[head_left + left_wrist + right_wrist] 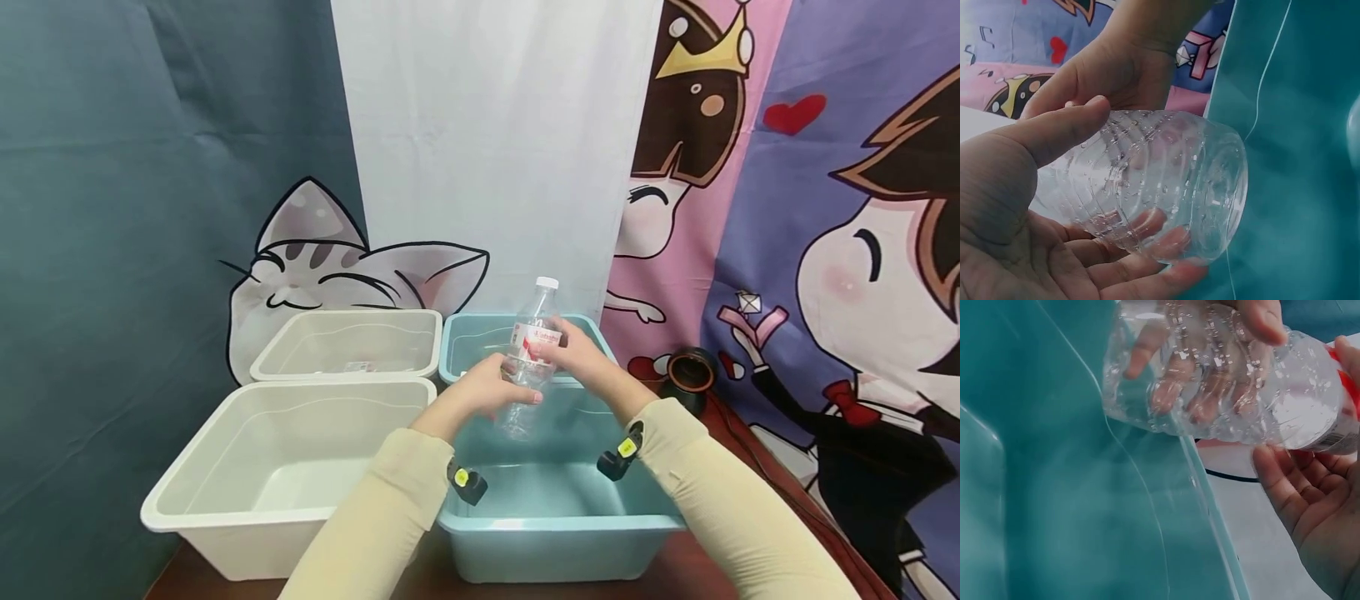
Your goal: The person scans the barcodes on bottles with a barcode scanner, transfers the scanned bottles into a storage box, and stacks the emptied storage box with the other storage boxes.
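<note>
A clear, ribbed plastic bottle (538, 310) with a white cap and a red-and-white label is held upright, slightly tilted, over the back part of the front blue tub (562, 523). My left hand (483, 388) holds its lower half, thumb on one side and fingers on the other, as the left wrist view shows around the clear base (1172, 181). Higher up, at the label, my right hand (583, 357) grips the bottle with thumb and fingers. Droplets cling to the plastic, and no liquid level shows. In the right wrist view, left fingers (1207, 403) show through the bottle.
Behind stands a second blue tub (453, 333), partly covered by hands and bottle. To the left are a front white tub (225, 523) and a back white tub (345, 315) with something small inside. A dark jar (686, 379) sits at right, near a cable. A printed curtain (487, 125) hangs behind.
</note>
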The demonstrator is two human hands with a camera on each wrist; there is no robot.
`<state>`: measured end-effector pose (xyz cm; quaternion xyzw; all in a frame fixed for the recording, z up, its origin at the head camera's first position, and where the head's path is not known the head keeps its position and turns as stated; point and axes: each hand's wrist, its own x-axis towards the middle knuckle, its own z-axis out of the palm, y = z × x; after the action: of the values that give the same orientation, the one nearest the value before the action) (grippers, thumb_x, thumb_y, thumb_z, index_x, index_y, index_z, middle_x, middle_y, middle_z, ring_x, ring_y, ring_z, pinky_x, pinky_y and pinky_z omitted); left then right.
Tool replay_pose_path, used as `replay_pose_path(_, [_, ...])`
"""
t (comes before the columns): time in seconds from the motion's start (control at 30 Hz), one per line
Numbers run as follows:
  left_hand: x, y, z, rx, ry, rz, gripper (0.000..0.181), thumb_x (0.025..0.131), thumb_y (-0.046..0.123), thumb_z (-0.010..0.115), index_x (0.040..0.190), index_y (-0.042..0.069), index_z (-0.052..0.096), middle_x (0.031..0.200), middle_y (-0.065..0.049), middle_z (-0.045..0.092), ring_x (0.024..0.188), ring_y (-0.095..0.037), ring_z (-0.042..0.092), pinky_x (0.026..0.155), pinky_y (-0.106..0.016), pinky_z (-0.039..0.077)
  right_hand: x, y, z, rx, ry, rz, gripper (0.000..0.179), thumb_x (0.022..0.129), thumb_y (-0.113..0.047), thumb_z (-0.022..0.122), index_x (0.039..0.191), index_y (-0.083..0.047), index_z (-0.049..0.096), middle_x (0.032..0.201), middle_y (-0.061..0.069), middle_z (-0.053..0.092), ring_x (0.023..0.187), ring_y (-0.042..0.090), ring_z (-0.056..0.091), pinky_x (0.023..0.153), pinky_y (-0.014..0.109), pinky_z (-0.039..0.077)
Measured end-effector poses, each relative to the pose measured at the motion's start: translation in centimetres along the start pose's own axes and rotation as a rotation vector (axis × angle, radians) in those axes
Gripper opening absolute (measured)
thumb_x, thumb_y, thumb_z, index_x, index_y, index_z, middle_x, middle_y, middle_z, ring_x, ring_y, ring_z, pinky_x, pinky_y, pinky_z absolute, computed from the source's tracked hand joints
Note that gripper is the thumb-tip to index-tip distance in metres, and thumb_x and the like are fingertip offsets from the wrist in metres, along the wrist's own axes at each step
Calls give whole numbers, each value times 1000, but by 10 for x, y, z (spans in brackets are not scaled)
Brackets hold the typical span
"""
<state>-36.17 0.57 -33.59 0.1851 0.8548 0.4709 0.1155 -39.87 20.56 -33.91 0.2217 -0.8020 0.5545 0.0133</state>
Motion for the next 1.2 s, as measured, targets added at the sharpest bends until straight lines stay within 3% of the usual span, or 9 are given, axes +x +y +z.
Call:
replay_pose_path(0.13, [1, 0, -3, -239, -65, -15, 67, 71, 33, 79, 123, 8, 45, 111, -8, 56, 91, -25, 58, 71, -47, 51, 0, 2, -4, 222, -113, -106, 59, 88, -36, 56, 134, -6, 35, 117, 12, 54, 104, 23, 54, 90, 41, 43])
replay_pose_path(0.23, [4, -3, -7, -476, -165, -17, 59, 76, 24, 76, 124, 8, 46, 114, -9, 57, 98, -28, 58, 80, -52, 47, 1, 3, -6, 422, -231, -175, 60, 90, -36, 48, 137, -4, 30, 124, 14, 51, 110, 25, 51, 94, 42, 40])
replay_pose_path(0.33, [7, -8, -11, -623, -277, 3, 54, 80, 19, 71, 125, 7, 45, 116, -12, 56, 101, -31, 58, 85, -56, 42, 3, 4, -8, 525, -297, -200, 59, 92, -37, 42, 140, -6, 27, 129, 15, 48, 114, 28, 48, 95, 44, 39])
replay_pose_path(0.53, [5, -13, -16, -688, -472, 104, 52, 84, 14, 65, 130, 5, 42, 121, -14, 54, 106, -31, 56, 84, -54, 44, 3, 3, -6, 658, -358, -188, 57, 89, -31, 41, 139, -5, 30, 133, 18, 44, 119, 32, 43, 98, 52, 33])
replay_pose_path(0.67, [2, -13, -19, -690, -598, 151, 55, 85, 15, 63, 133, 3, 39, 121, -14, 53, 109, -31, 54, 84, -53, 45, 1, 0, -4, 738, -412, -180, 63, 86, -36, 54, 137, -5, 33, 129, 16, 48, 116, 29, 47, 97, 51, 34])
replay_pose_path(0.77, [1, -12, -20, -688, -641, 157, 56, 85, 15, 62, 134, 2, 37, 120, -14, 54, 109, -30, 54, 85, -53, 44, 0, -3, -4, 752, -423, -188, 64, 82, -39, 61, 132, -6, 38, 123, 13, 53, 110, 26, 52, 95, 48, 38])
replay_pose_path(0.93, [4, -14, -21, -684, -568, 136, 51, 87, 15, 61, 133, 5, 40, 121, -14, 54, 108, -30, 55, 85, -52, 45, 0, -5, -5, 684, -338, -242, 53, 84, -38, 59, 125, -6, 47, 113, 10, 59, 102, 23, 56, 90, 44, 43])
replay_pose_path(1.1, [7, -16, -19, -634, -331, 57, 55, 85, 19, 65, 133, 7, 40, 122, -16, 54, 106, -30, 56, 87, -51, 44, 2, -2, -4, 572, -145, -234, 35, 91, -23, 47, 122, -6, 51, 110, 8, 60, 102, 20, 56, 90, 38, 42])
replay_pose_path(1.2, [8, -15, -16, -484, -180, 36, 66, 80, 28, 71, 134, 9, 38, 120, -13, 55, 104, -26, 57, 84, -46, 47, 3, -2, -1, 496, -18, -181, 33, 93, -14, 44, 123, -3, 48, 107, 6, 61, 98, 18, 58, 87, 34, 44])
